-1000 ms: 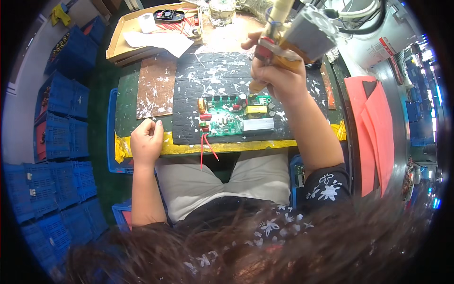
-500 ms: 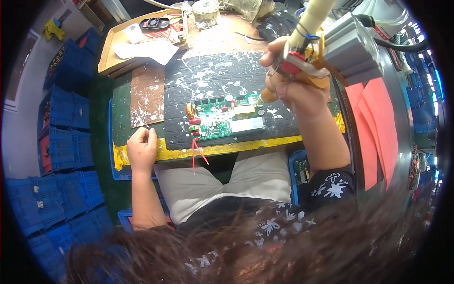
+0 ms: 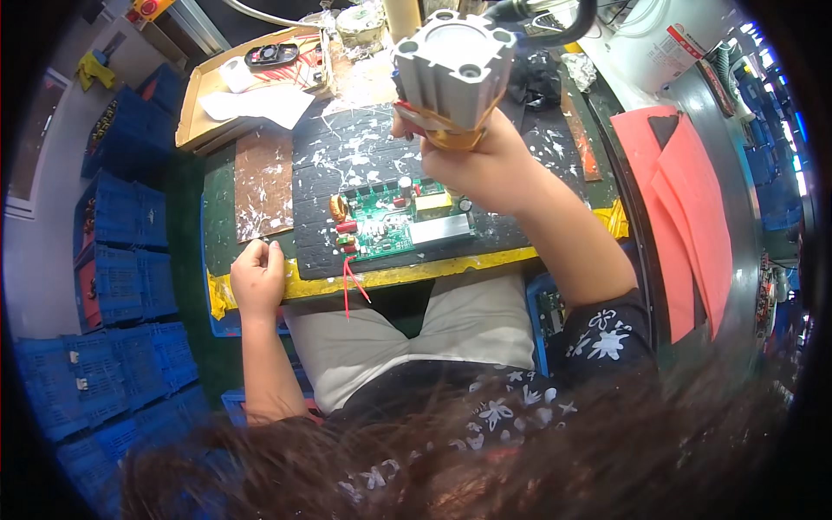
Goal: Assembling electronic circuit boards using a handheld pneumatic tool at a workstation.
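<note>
A green circuit board point(image 3: 381, 227) lies on the black work mat point(image 3: 347, 156). It carries a copper coil, a yellow transformer, a silver metal bar and red leads that hang past the table's front edge. My right hand point(image 3: 490, 169) is closed round a glue dispensing gun point(image 3: 455, 74) with a square grey metal cylinder and orange and red wrapping, held above the board's far right side. The gun's tip is hidden behind the hand. At the table's front left edge my left hand point(image 3: 258, 279) rests in a loose fist, apart from the board.
Dried white smears spot the mat and a brown board point(image 3: 264, 186). A cardboard tray point(image 3: 204, 113) with a black fan, red wires and white paper sits far left. Pink sheets point(image 3: 685, 217) lie at right. Blue crates point(image 3: 130, 217) are stacked left. Yellow tape point(image 3: 416, 275) lines the front edge.
My right hand has swung the gun left and tipped it, so the cylinder's end now faces up. The gun's tip, earlier visible by the board's far right corner, is now hidden. My left hand stays put.
</note>
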### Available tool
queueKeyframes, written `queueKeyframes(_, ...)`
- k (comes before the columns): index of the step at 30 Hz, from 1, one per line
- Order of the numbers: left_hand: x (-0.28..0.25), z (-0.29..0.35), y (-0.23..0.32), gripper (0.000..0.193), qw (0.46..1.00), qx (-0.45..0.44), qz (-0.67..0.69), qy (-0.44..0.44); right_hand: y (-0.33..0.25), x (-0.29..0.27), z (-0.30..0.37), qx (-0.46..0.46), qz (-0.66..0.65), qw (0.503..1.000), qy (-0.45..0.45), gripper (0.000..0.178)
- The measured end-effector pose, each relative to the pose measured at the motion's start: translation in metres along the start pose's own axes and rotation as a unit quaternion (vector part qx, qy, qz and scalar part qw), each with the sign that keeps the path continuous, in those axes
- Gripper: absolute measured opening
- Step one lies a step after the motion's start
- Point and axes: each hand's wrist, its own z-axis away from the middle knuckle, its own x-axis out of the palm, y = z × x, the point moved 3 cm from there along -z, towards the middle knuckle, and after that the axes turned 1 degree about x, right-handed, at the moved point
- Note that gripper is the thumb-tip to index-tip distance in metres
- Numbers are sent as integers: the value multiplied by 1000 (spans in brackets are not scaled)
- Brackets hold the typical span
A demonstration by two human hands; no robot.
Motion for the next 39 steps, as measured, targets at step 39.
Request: queueKeyframes(39, 2, 0, 2, 30, 1000, -7, -27, 7, -4, -10, 48, 17, -38, 998, 42, 38)
